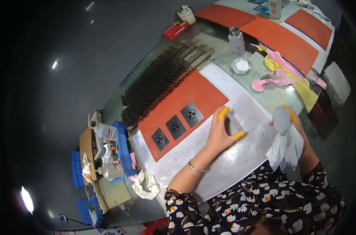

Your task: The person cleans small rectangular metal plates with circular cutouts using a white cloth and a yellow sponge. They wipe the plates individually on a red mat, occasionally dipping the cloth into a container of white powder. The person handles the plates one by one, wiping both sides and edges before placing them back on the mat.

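1. The pale grey plate (235,122) is near the centre of the frame, between forefinger and thumb of the left hand (220,135). These fingers, with yellow covers, are spread wide and seem to hold it by opposite edges. Its long axis I cannot tell.
2. The right hand (298,124), at right of the frame, is closed around the grey rounded pad (281,119), whose white cloth hangs downward. The pad is to the right of the plate, apart from it, with its length nearly upright.
3. The left hand is nearer to the three dark plates (175,125) on the orange mat (203,91), which lie to its upper left.
4. Each dark plate bears a round black mark with three pale dots. The red box (175,30), upper centre, has white printing; the squeeze bottle (106,132), at left, has a label with red print.
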A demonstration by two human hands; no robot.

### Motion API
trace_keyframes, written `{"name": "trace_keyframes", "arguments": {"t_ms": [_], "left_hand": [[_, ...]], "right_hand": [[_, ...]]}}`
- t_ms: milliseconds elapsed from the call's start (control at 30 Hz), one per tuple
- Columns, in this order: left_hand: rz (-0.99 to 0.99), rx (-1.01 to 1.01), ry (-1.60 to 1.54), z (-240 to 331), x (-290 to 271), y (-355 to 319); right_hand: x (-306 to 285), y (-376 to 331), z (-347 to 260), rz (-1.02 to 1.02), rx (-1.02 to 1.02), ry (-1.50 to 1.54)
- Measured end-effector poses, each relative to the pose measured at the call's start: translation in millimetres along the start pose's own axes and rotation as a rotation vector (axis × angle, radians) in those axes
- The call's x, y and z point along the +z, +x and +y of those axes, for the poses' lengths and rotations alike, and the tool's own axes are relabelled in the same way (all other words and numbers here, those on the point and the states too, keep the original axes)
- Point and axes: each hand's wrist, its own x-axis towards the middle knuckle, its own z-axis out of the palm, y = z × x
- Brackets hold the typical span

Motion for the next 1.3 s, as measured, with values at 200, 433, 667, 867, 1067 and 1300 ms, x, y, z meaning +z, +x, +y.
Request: {"name": "trace_keyframes", "arguments": {"t_ms": [200, 433, 667, 867, 1067, 1300], "left_hand": [[-0.148, -0.13, 0.195, -21.6, -30.5, -21.0], [-0.225, -0.351, 0.572, -77.9, -79.4, 16.1], [-0.013, 0.03, 0.682, -45.8, -70.5, 1.3], [-0.003, -0.156, 0.081, -35.0, -32.7, -75.9], [0.007, -0.326, 0.509, -84.6, -116.3, -56.0], [-0.168, -0.465, 0.559, -92.3, -124.6, -34.3]], "right_hand": [[9.1, -5.3, -12.8, 0.015, 0.094, -0.044], [-2.9, -0.7, -1.9, 0.001, -0.001, 0.004], [-3.3, -0.4, -9.9, -0.052, 0.043, -0.034], [7.7, -7.7, -10.0, 0.041, 0.056, -0.059], [4.5, -2.9, -0.5, 0.04, 0.0, -0.011], [-7.2, 2.4, 2.4, -0.054, -0.017, -0.016]]}}
